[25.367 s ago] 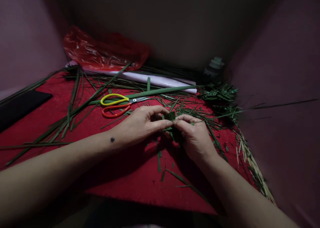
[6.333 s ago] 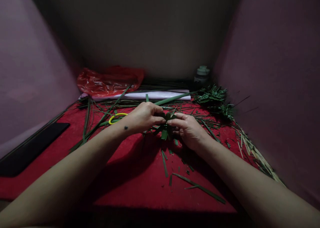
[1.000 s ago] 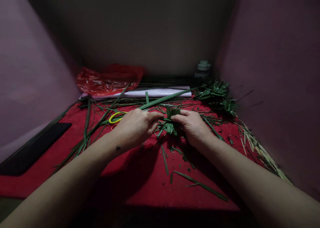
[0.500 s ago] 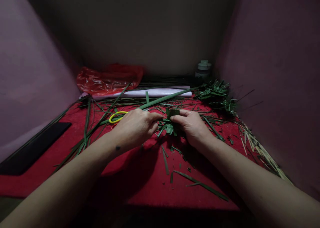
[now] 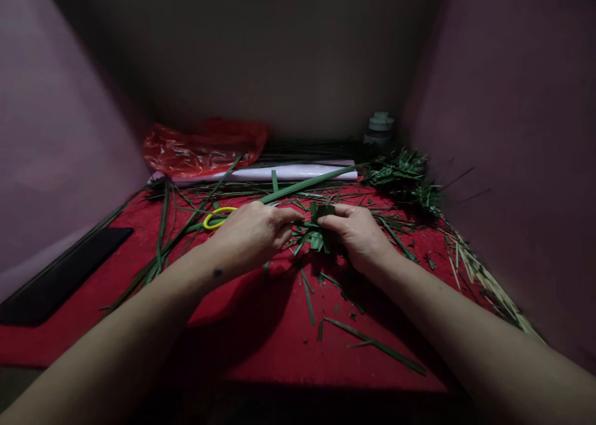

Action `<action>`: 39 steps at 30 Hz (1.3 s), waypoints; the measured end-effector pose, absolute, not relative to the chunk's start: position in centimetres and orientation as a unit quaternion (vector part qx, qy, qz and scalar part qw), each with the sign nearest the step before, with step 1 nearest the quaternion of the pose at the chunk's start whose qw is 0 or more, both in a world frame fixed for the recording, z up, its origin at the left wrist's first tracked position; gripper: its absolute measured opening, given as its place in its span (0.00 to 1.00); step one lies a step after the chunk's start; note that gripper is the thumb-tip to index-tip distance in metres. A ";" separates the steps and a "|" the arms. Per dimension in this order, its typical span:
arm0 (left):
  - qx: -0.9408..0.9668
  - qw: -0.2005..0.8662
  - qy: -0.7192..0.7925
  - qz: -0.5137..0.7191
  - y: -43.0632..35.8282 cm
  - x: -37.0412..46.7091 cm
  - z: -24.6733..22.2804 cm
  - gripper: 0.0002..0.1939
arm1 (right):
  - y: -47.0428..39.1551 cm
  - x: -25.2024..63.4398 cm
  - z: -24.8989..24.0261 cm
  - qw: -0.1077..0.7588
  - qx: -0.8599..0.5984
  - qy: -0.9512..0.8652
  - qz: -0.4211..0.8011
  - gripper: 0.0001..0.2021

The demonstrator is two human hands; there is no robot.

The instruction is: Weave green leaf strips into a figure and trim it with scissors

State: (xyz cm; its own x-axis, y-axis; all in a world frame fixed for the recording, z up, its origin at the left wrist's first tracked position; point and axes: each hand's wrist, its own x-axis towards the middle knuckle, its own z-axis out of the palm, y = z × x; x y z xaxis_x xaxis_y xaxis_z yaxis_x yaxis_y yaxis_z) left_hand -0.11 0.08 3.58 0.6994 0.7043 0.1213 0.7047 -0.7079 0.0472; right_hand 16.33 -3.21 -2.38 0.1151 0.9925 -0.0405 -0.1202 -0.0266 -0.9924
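Note:
Between thumb and fingers, my right hand (image 5: 361, 231) pinches a folded green leaf piece (image 5: 317, 241) with several strip ends sticking out. Close to its left side is my left hand (image 5: 261, 229), index finger stretched towards the piece and the other fingers curled in. Whatever its fingertips pinch, perhaps a thin strip end, is too small to make out. A yellow loop handle (image 5: 218, 219), seemingly of scissors, shows behind my left wrist, the rest hidden. Past the hands, a long green leaf strip (image 5: 307, 183) slants up to the right.
Leaf scraps (image 5: 377, 345) litter the red table surface (image 5: 261, 350). Behind lie a white roll (image 5: 288, 173) and a red plastic bag (image 5: 200, 149). At back right are a bundle of green leaf pieces (image 5: 403, 177) and white-capped bottles (image 5: 379, 129). A dark flat object (image 5: 65, 276) rests left; pale stalks (image 5: 488, 279) right.
Hardly anything differs. My left hand has shifted very slightly, and the leaf piece stays pinched in my right hand at the same spot.

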 end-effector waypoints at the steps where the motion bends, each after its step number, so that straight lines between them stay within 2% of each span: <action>1: -0.921 -0.003 -0.383 -0.065 0.1 -0.1 3.7 0.17 | -3.2 16.3 -2.4 0.546 -0.511 -0.432 0.504 0.06; 8: -0.921 -0.018 -0.386 -0.057 -0.1 0.0 3.8 0.17 | -3.1 16.5 -2.8 0.534 -0.514 -0.470 0.479 0.06; 15: -0.920 -0.061 -0.374 -0.103 0.1 -0.1 3.6 0.17 | -3.3 16.4 -2.4 0.537 -0.512 -0.439 0.507 0.04; 24: -0.861 -0.275 -0.419 -0.089 1.0 -0.5 3.7 0.18 | -2.9 16.2 -2.8 0.568 -0.458 -0.384 0.566 0.05; 34: -0.811 -0.398 -0.423 -0.078 1.7 -0.8 3.9 0.17 | -2.9 16.5 -2.9 0.563 -0.466 -0.413 0.543 0.05; 39: -0.782 -0.432 -0.445 -0.067 2.4 -1.2 3.9 0.16 | -2.6 16.4 -3.1 0.554 -0.440 -0.396 0.586 0.05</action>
State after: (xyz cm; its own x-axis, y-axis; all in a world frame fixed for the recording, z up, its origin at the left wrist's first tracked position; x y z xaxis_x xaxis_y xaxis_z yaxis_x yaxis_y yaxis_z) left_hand -1.17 2.42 3.92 0.5958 0.7528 -0.2799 0.6378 -0.2317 0.7345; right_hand 16.43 -2.56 -3.12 0.0005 0.9971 -0.0765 -0.3015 -0.0728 -0.9507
